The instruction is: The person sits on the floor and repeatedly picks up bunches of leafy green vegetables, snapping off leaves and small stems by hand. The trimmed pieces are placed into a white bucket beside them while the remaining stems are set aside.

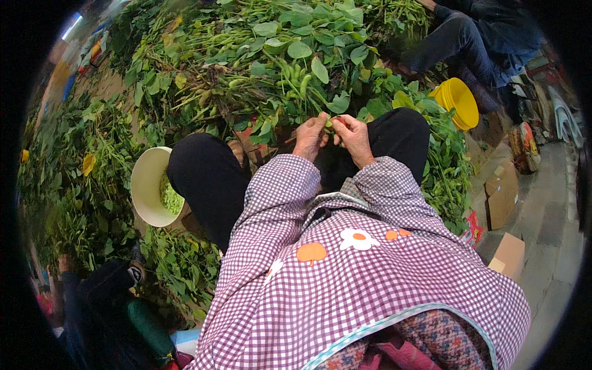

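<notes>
My left hand (311, 138) and my right hand (355, 138) meet in front of my lap, fingertips close together. Between them is a small green bean pod (329, 123), pinched by both, partly hidden by the fingers. A bit of red shows at my right fingertips; what it is I cannot tell. Just beyond the hands lies a heap of cut soybean plants (259, 60), with a cluster of plump pods (296, 76) on top. By my left knee, a white bucket (150, 185) leans with its mouth towards me, holding shelled green beans (170, 196).
A yellow bucket (464, 104) lies tilted right of my knee, near a seated person's leg (444, 41). Another person (97, 296) sits at lower left. Cardboard boxes (502, 196) stand on the paved floor (550, 217). More bean plants (78, 185) cover the left.
</notes>
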The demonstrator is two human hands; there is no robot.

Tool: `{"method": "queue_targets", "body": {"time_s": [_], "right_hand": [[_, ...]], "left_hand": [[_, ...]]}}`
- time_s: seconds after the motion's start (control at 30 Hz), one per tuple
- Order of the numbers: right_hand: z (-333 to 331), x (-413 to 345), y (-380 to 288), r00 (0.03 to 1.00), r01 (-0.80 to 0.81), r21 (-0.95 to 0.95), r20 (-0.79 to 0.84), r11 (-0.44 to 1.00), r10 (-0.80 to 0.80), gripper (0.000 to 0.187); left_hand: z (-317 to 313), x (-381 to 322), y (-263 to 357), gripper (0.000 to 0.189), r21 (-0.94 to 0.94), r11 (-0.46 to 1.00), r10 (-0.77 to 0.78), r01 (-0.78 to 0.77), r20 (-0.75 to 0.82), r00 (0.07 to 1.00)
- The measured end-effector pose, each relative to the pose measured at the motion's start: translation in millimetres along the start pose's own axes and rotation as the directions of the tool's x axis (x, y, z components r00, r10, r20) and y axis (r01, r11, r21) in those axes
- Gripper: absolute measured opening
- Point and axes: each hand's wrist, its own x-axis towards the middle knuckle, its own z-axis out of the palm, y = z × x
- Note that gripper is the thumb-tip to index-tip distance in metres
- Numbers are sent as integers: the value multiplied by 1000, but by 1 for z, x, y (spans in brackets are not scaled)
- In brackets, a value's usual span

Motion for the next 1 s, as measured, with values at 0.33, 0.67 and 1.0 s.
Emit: {"method": "queue_targets", "body": {"time_s": [0.33,0.67,1.0], "right_hand": [[-1,6,13,992,111,-141,-45,984,-118,14],[-21,30,25,860,280,-571,-209,772,-466,13],[33,109,-25,932,288,-520,-39,804,-359,27]], "left_hand": [[1,0,1,28,-117,992,-48,50,23,999],[-13,-1,-11,17,-5,994,-108,108,53,993],[-15,0,-15,32,175,973,-140,148,-60,988]]}}
